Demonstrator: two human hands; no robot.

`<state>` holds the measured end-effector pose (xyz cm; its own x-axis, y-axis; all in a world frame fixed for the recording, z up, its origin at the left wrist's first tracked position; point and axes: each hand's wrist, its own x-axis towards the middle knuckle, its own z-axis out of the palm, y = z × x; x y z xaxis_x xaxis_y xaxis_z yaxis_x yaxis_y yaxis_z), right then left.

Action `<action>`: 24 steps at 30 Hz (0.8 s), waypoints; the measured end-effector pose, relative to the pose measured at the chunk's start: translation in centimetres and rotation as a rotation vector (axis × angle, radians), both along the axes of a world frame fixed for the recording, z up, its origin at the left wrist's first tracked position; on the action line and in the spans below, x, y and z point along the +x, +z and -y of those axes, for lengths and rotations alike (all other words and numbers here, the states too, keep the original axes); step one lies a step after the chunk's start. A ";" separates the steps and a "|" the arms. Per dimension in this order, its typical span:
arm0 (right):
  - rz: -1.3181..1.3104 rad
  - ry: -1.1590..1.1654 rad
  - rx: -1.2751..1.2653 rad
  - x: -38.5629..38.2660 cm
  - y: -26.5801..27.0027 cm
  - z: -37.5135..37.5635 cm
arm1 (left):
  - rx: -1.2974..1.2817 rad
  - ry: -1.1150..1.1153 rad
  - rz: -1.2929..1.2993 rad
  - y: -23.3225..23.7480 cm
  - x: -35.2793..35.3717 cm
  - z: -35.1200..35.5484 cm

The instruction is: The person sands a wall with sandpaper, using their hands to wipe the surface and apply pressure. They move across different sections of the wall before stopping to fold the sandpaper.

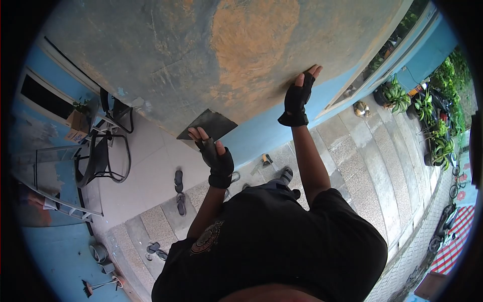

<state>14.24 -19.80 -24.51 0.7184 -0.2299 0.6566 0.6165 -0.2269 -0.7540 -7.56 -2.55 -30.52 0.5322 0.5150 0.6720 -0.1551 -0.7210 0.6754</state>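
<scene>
1. Head view: the left hand (215, 153), in a fingerless glove, has its fingers curled loosely over the lower edge of a flat dark trowel (209, 125), whose blade lies against the weathered wall (201, 45) just above the blue band (261, 128).
2. The right hand (298, 100), also gloved, holds nothing; its fingers are spread flat on the wall, well apart from the trowel.
3. Judging by the pose, the blade is being worked over the grey and orange surface while the right hand braces; a further stroke would call for steady pressure and a flat blade.
4. Far below lie tiled steps (362, 166), sandals (179, 189), metal chairs (105, 151) and potted plants (397, 95); nothing stands between the hands and the wall
</scene>
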 end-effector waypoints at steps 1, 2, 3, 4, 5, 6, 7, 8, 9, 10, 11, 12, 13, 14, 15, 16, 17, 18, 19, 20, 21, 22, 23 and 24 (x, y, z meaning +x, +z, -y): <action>0.043 -0.015 -0.040 0.0 0.8 -0.3 | 0.004 0.007 -0.011 0.0 0.0 0.0; 0.106 -0.020 -0.139 -1.0 1.0 -1.4 | 0.008 0.011 -0.022 0.0 0.1 0.0; 0.150 0.008 -0.229 -3.0 1.2 -2.6 | 0.009 0.004 -0.022 -0.1 0.2 0.0; 0.161 0.062 -0.287 -4.8 0.4 -3.9 | 0.015 0.005 -0.011 -0.1 0.3 0.0; 0.187 0.122 -0.365 -6.6 -0.8 -4.8 | 0.020 0.007 0.000 -0.1 0.3 0.1; 0.181 0.182 -0.390 -8.0 -2.5 -5.6 | 0.020 0.002 0.000 -0.1 0.4 0.2; 0.174 0.215 -0.500 -8.8 -4.4 -5.8 | 0.001 0.019 -0.007 0.1 0.5 0.4; 0.175 0.213 -0.501 -8.1 -6.3 -5.5 | -0.019 0.039 -0.014 0.2 0.5 0.6; 0.127 0.179 -0.494 -7.2 -8.3 -4.7 | -0.019 0.040 -0.013 0.4 0.6 0.7; 0.078 0.147 -0.485 -6.4 -9.6 -3.9 | -0.028 0.043 -0.002 0.5 0.6 0.8; 0.006 0.088 -0.423 -4.7 -9.9 -2.7 | -0.038 0.046 0.008 0.6 0.6 0.9; -0.005 0.061 -0.335 -2.8 -9.5 -1.2 | -0.036 0.050 0.007 0.7 0.6 1.0; 0.007 0.031 -0.261 -0.8 -8.1 0.3 | -0.023 0.069 -0.003 0.8 0.5 1.0; 0.017 0.020 -0.165 0.8 -6.4 1.7 | -0.012 0.087 -0.011 0.8 0.6 1.1; -0.006 -0.003 -0.074 2.6 -5.2 2.8 | -0.014 0.091 -0.013 0.8 0.7 1.2; -0.006 0.004 0.002 4.0 -4.0 3.8 | 0.019 0.115 -0.011 0.6 0.9 1.4; -0.007 -0.024 -0.017 4.3 -3.4 4.1 | 0.053 0.138 -0.005 0.5 1.4 1.5; -0.006 -0.054 -0.034 4.7 -2.9 4.0 | 0.055 0.136 -0.002 0.5 1.9 1.7; 0.051 -0.031 -0.117 3.9 -2.9 3.4 | 0.089 0.151 0.004 0.4 2.2 1.9; 0.107 -0.009 -0.203 2.1 -3.1 2.8 | 0.122 0.166 0.010 0.4 2.5 2.1; 0.123 0.063 -0.279 0.2 -3.7 2.0 | 0.124 0.171 0.002 0.5 2.9 2.6; 0.138 0.136 -0.355 -1.4 -4.7 1.6 | 0.123 0.171 0.007 0.4 3.3 3.1; 0.140 0.177 -0.458 -2.0 -6.0 2.1 | 0.134 0.190 -0.019 0.2 3.8 3.6; 0.143 0.217 -0.558 -1.5 -7.2 2.7 | 0.146 0.211 -0.044 0.3 4.6 4.4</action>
